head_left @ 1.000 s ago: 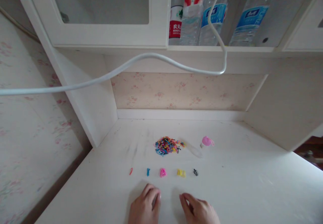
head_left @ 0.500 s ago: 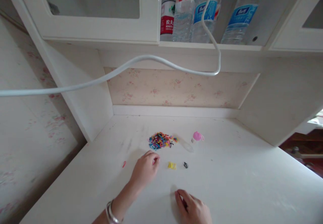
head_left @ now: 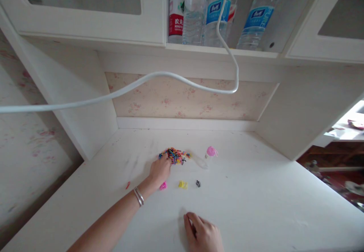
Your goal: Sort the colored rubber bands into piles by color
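My left hand point(head_left: 159, 170) reaches forward to a heap of small colourful rubber bands point(head_left: 174, 155); its bent fingertips touch the heap's near left edge, and what they pinch is hidden. A silver bracelet point(head_left: 138, 196) sits on that wrist. My right hand point(head_left: 202, 234) rests on the white desk point(head_left: 256, 199) near the front edge, fingers loosely spread, holding nothing. Between the hands lie small sorted groups: red point(head_left: 127, 185), pink point(head_left: 163, 186), yellow point(head_left: 182, 184) and black point(head_left: 198, 183).
A small clear bottle point(head_left: 199, 160) lies on its side beside its pink cap point(head_left: 211, 151), right of the heap. A white cable point(head_left: 170, 76) hangs across the alcove. Water bottles point(head_left: 196, 13) stand on the shelf above. Side panels point(head_left: 85, 123) close in the desk.
My left hand has gone forward from the desk's front edge, past the sorted row, to the heap. The right hand stayed put. The view has shifted so everything sits further left.
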`<state>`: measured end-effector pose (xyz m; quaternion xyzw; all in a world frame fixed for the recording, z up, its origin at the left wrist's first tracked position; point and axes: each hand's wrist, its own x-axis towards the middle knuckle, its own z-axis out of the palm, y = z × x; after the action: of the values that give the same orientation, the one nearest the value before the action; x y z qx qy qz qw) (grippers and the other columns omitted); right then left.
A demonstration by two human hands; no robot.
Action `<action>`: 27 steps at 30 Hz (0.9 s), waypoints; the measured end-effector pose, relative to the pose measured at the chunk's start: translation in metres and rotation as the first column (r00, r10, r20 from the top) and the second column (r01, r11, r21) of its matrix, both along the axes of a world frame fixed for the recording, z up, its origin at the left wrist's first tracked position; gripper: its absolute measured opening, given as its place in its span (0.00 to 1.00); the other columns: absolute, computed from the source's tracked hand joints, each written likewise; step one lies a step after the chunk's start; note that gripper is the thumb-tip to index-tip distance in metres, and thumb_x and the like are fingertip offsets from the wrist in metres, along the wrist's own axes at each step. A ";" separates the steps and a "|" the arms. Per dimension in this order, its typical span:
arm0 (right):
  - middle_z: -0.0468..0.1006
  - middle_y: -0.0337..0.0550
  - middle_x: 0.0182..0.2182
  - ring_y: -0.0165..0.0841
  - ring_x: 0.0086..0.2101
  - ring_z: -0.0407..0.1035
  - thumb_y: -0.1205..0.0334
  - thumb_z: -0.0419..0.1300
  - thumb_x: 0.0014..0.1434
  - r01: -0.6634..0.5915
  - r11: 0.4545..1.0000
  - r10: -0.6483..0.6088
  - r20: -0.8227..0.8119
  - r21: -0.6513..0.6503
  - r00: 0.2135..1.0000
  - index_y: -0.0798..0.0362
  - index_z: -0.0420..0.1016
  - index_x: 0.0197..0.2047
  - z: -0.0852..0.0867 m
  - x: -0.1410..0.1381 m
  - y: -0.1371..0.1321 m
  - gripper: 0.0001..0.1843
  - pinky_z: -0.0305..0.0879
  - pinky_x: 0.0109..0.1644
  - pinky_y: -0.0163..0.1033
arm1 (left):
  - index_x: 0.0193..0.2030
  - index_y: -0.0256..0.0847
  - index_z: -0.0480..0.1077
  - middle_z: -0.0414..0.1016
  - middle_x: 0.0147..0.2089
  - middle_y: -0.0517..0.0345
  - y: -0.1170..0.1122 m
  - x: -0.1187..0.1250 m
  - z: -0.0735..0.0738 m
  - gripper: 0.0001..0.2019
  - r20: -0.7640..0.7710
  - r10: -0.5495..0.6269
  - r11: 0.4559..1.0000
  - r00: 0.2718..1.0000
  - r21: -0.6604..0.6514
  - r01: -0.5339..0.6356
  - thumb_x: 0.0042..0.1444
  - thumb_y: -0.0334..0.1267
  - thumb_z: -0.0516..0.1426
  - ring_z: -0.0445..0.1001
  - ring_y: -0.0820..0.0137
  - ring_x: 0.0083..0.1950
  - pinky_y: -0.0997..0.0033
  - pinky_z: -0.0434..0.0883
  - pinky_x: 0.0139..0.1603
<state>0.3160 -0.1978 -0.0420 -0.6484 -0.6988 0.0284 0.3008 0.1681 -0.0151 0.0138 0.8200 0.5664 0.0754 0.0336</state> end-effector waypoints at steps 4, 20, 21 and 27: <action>0.74 0.37 0.17 0.27 0.19 0.69 0.49 0.39 0.67 0.022 1.000 -0.022 -0.012 0.022 1.000 0.47 0.76 0.29 0.003 -0.002 0.000 0.28 0.53 0.25 0.31 | 0.45 0.42 0.73 0.67 0.55 0.47 0.003 -0.006 -0.002 0.15 -0.021 0.013 1.000 1.000 -0.009 -0.013 0.62 0.37 0.46 0.74 0.64 0.44 0.65 0.70 0.44; 0.74 0.37 0.18 0.27 0.19 0.69 0.51 0.40 0.67 -0.001 1.000 0.001 -0.011 0.006 1.000 0.48 0.75 0.29 0.005 -0.002 -0.002 0.26 0.52 0.26 0.30 | 0.47 0.40 0.70 0.69 0.50 0.48 0.006 -0.027 0.001 0.15 -0.022 0.045 0.999 0.999 -0.019 -0.045 0.63 0.37 0.44 0.74 0.67 0.41 0.67 0.68 0.41; 0.74 0.37 0.18 0.27 0.20 0.69 0.51 0.40 0.67 -0.002 1.000 0.002 -0.013 0.008 1.000 0.48 0.75 0.29 0.005 -0.002 -0.002 0.26 0.52 0.26 0.30 | 0.48 0.41 0.69 0.68 0.50 0.48 0.005 -0.027 0.002 0.15 -0.016 0.038 0.999 0.999 -0.017 -0.038 0.64 0.37 0.43 0.74 0.66 0.41 0.67 0.68 0.41; 0.74 0.38 0.19 0.27 0.20 0.68 0.51 0.41 0.67 0.017 1.000 -0.017 -0.041 0.002 0.999 0.48 0.74 0.29 0.007 -0.003 -0.003 0.25 0.51 0.26 0.31 | 0.50 0.47 0.69 0.65 0.57 0.52 0.005 -0.019 -0.002 0.15 0.025 -0.055 0.996 0.998 -0.068 0.057 0.63 0.40 0.46 0.73 0.63 0.46 0.64 0.68 0.45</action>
<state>0.3126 -0.2006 -0.0355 -0.6531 -0.6871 0.0386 0.3161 0.1492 -0.0101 0.0120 0.8330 0.5450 0.0644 0.0706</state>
